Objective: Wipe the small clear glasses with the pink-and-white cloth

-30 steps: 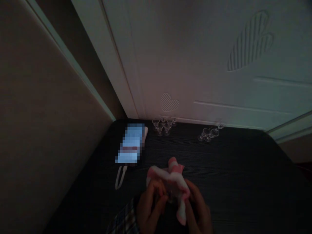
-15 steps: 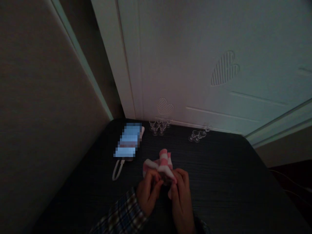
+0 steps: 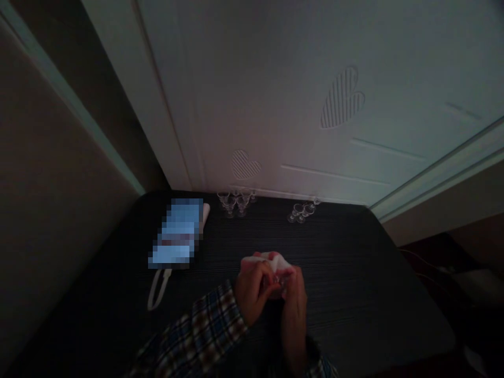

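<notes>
My left hand [image 3: 254, 289] is closed in a pinch on a small clear glass [image 3: 279, 281], of which only a glint shows between the fingers. Opposite it, my right hand [image 3: 294, 294] grips a pink and white cloth [image 3: 271, 258] that is bunched around the glass. The cloth covers most of the glass, so its shape is hidden. Both hands are just above the dark table [image 3: 334, 294].
Several tiny stemmed glasses [image 3: 236, 202] stand at the table's back edge, with another group [image 3: 302, 211] to their right. On the left lies a phone [image 3: 177, 233] with a white cable [image 3: 157, 291]. A white panel [image 3: 275, 105] rises behind.
My hands have drawn closer together, and the cloth is now bunched more tightly, its upright end folded down. The camera view has shifted, so the phone and standing glasses appear further left.
</notes>
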`<act>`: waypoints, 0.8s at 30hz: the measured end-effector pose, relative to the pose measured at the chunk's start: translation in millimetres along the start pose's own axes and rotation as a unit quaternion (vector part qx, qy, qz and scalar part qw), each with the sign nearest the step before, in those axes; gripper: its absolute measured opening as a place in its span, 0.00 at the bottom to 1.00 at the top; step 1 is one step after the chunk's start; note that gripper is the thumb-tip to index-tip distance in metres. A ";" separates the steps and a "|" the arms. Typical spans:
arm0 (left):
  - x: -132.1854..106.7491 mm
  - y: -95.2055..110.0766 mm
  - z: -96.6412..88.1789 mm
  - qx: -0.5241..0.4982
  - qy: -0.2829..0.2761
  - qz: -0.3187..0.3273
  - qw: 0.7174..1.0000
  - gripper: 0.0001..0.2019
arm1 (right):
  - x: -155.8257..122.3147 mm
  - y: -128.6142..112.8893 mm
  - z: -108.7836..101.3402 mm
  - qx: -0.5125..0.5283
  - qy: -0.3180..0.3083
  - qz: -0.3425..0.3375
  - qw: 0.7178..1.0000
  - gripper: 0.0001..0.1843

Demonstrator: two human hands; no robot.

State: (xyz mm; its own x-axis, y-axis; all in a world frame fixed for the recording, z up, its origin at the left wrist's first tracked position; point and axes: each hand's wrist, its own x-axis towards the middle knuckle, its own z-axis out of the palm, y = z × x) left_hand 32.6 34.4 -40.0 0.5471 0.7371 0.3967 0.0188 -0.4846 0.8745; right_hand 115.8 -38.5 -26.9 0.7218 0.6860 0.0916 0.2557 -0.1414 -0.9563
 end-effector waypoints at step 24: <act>4.6 2.0 -8.6 -0.081 -0.146 -0.169 0.971 0.15 | 30.7 7.5 19.3 -0.161 0.104 -0.184 0.964 0.24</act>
State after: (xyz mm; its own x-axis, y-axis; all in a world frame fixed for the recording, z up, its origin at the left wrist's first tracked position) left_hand 28.0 40.8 -34.0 0.7475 0.6643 0.0040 0.1200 -0.1410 0.9827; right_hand 127.5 -4.8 -36.6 0.6490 0.5793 0.4933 0.6809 -0.1529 -0.7162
